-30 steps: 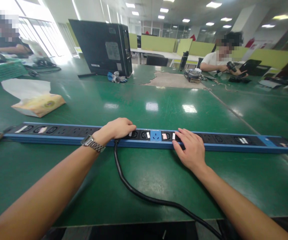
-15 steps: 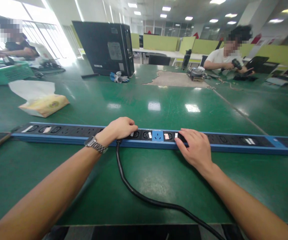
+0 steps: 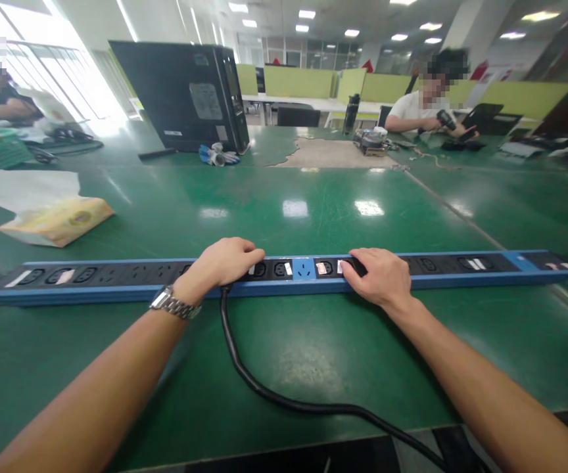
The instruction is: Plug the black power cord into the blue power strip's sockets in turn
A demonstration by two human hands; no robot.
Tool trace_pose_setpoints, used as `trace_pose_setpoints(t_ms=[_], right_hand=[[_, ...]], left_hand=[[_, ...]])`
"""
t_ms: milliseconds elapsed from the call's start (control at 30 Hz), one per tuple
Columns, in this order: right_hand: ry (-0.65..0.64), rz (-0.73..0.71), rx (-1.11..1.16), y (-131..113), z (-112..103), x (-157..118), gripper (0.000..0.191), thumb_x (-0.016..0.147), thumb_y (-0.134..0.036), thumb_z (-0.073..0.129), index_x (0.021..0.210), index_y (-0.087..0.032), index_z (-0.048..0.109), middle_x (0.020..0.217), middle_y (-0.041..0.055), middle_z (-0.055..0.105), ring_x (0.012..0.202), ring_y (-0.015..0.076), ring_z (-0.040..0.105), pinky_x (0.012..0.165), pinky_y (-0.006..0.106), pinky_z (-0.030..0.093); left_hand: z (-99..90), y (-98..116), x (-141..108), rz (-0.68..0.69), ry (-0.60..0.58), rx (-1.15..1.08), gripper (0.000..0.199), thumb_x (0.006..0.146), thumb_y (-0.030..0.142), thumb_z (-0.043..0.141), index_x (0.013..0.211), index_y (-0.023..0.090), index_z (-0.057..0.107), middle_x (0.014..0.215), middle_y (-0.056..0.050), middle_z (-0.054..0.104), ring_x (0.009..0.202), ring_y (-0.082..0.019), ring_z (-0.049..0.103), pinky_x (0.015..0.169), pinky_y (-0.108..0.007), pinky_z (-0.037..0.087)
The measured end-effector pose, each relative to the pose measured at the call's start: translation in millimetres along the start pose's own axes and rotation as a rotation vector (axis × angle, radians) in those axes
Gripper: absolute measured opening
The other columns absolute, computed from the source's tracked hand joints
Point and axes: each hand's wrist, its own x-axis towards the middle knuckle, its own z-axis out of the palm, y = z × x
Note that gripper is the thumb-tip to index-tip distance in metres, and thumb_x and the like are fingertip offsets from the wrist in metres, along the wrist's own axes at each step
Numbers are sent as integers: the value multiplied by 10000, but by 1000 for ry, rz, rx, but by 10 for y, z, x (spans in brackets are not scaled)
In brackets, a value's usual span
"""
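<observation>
A long blue and black power strip lies across the table, its sockets facing up, some with white stickers. My left hand, a metal watch on its wrist, is closed over the strip left of the blue socket. A thick black power cord comes out from beneath this hand and curves toward the lower right; its upper end is hidden by the hand. Right of the blue socket, my right hand grips across the strip, thumb toward me and fingers over the top. Something dark shows between its thumb and fingers.
A tissue pack lies at the left on the green table. Behind stand a black computer case, blue-white gloves and a dark bottle. Two other people sit across the table; one at the right holds a dark tool.
My view has turned right and tilted, so the background shifts left and the strip slopes differently. Both hands keep their places on the strip.
</observation>
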Motion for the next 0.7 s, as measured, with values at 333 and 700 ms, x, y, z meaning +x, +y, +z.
trace_pose_setpoints(t_ms=[333,700], right_hand=[[138,36,240,-1,-43,-31,290,889,-369,537,978,-160,718,987,76,736,934,213,660,885,356,488],[-171,-239,343,-1620,50,370,714,823,-561,612,1379,-136,474,1279,147,599,1148,276,529,961,420,408]], left_hand=[[108,-254,-40,-46,147,-340,648,891,633,271,803,189,735,890,-70,749,845,-227,663,761,-282,459],[161,-331,-154,-151,220,140,499,914,443,289,768,197,698,855,-120,735,787,-255,666,628,-306,395]])
